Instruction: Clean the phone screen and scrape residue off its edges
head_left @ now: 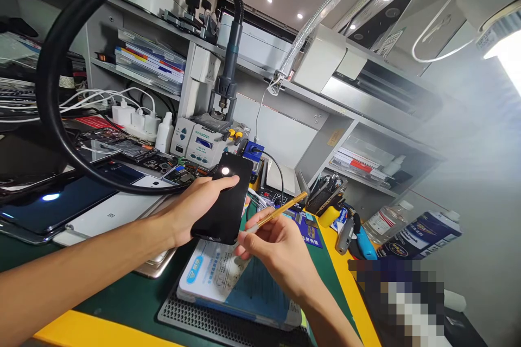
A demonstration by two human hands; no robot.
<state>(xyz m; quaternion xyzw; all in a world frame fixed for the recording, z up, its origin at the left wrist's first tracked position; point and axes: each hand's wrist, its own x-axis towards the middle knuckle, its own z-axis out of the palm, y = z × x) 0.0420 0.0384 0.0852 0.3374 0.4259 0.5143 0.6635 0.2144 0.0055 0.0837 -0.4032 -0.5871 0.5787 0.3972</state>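
My left hand [194, 207] grips a black smartphone [224, 200], holding it tilted above the bench with its glossy face toward me. Fingers of my right hand [273, 252] are pinched on a thin gold-coloured tool [280, 210] whose near tip sits at the phone's lower right edge. Below both hands lies a blue and white package [228, 282] on a dark ribbed mat [211, 322].
A soldering station [201, 143] with a thick black hose [61, 38] stands behind. Phones and panels [101, 211] lie at the left, with circuit boards [138, 152] beyond. Bottles and a can [419, 233] and a tool holder [325, 190] stand at the right. The bench edge is yellow [97, 333].
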